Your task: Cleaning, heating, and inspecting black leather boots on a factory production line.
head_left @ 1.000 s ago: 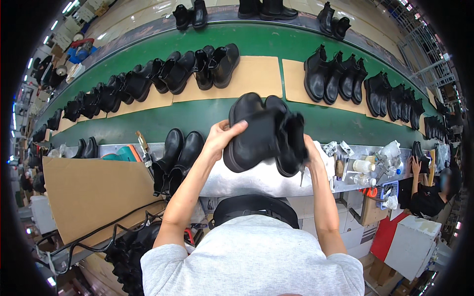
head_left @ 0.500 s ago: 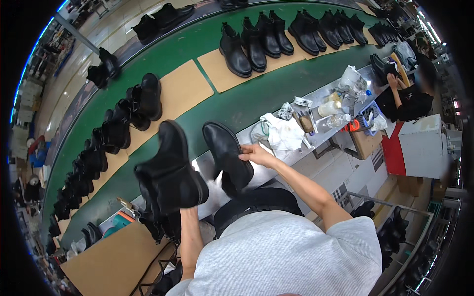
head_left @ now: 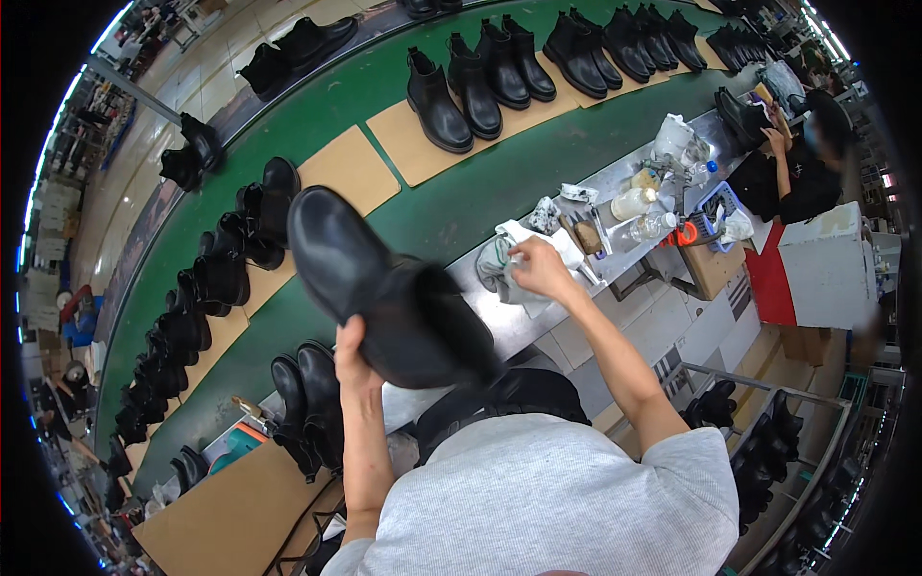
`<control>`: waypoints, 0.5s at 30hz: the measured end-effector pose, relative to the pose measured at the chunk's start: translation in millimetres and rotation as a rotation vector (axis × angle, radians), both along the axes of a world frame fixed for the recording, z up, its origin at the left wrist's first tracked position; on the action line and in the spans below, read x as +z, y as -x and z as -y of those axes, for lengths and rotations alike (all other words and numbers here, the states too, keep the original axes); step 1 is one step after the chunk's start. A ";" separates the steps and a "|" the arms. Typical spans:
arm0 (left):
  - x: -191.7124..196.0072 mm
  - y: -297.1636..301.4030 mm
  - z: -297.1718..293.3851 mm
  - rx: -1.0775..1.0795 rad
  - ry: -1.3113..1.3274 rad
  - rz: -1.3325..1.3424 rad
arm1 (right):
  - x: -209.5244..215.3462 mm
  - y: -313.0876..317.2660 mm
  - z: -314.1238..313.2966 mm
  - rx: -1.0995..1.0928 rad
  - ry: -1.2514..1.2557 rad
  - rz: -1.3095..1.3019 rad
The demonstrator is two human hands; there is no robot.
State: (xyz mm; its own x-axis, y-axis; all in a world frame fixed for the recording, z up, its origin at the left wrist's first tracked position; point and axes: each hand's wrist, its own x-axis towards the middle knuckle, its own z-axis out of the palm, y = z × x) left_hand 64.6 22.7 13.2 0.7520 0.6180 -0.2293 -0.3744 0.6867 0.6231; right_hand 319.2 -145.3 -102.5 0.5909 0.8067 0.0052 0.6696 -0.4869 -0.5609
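My left hand [head_left: 352, 353] holds a black ankle boot [head_left: 384, 288] up in the air by its shaft, toe pointing up and to the left. My right hand [head_left: 538, 271] is stretched out to the metal workbench [head_left: 615, 178] and grips a crumpled white and grey cloth [head_left: 506, 261] lying there. Two more black boots [head_left: 305, 384] stand on the bench just left of my left arm.
A green conveyor belt [head_left: 384, 86] carries rows of black boots [head_left: 480, 82] on cardboard sheets [head_left: 351, 168]. Bottles [head_left: 639, 202], a brush and small tools sit on the bench to the right. Another person [head_left: 802, 168] works at the far right. A cardboard box [head_left: 230, 514] is lower left.
I had both hands on a pair of boots; now only the left hand holds one boot raised, and the right hand has reached out to the cloth on the bench.
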 end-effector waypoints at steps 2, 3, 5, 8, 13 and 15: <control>7.3 -21.3 6.8 -0.011 -0.133 -0.182 | 1.5 -23.8 -9.0 -0.132 -0.057 -0.385; 9.0 -31.2 7.0 -0.070 -0.171 -0.234 | -1.5 -31.3 -14.8 -0.164 -0.112 -0.055; 11.6 -53.4 12.7 -0.098 -0.260 -0.321 | -10.3 -37.4 -23.4 -0.255 0.112 0.038; -0.9 -80.7 18.3 -0.053 -0.395 -0.294 | -17.9 -43.9 -24.3 -0.227 0.289 0.040; 2.9 -93.7 22.2 -0.134 -0.376 -0.318 | 33.0 -33.0 -1.1 -0.326 0.050 0.203; -1.6 -100.8 25.1 -0.136 -0.381 -0.290 | 46.8 -34.6 7.1 -0.364 -0.092 0.237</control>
State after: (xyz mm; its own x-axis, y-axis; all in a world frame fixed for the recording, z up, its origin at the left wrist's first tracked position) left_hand 165.4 -2.4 11.6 0.7700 0.5996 -0.2180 -0.0716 0.4208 0.9043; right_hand 353.8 -152.4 -55.8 0.8105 0.5358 0.2368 0.5788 -0.6705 -0.4642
